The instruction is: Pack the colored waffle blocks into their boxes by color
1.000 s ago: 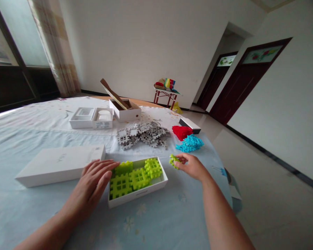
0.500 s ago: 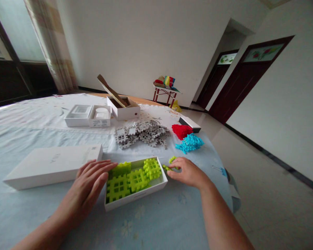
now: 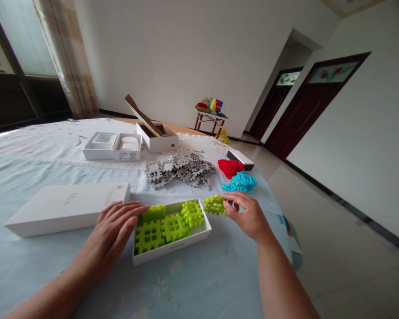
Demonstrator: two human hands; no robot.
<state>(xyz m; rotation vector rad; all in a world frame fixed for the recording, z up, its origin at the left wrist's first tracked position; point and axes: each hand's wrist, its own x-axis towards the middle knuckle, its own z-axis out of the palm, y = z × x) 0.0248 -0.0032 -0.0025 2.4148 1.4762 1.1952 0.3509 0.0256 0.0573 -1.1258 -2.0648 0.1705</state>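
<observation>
A shallow white box (image 3: 173,247) sits before me, holding several lime-green interlocking building tiles (image 3: 150,236) with window-like grids. My left hand (image 3: 115,230) lies over the box's left end, fingers stretched out, fingertips by the tiles at its back corner. Just beyond the right end of the box, my right hand (image 3: 248,215) pinches one green building tile (image 3: 214,205) between thumb and fingers. That tile is tilted and raised near the box's rim. Whether more than one piece is in the pinch, I cannot tell.
Behind the box lies a heap of grey tiles (image 3: 182,170). Red pieces (image 3: 231,168) and blue pieces (image 3: 241,180) are piled at the right, near the table edge. A white lid (image 3: 66,204) is on the left; small white boxes (image 3: 99,153) and an opened box (image 3: 159,142) stand farther back.
My right hand has taken up the green tile from the tablecloth right of the box and lifted it slightly. The left hand stays at the box.
</observation>
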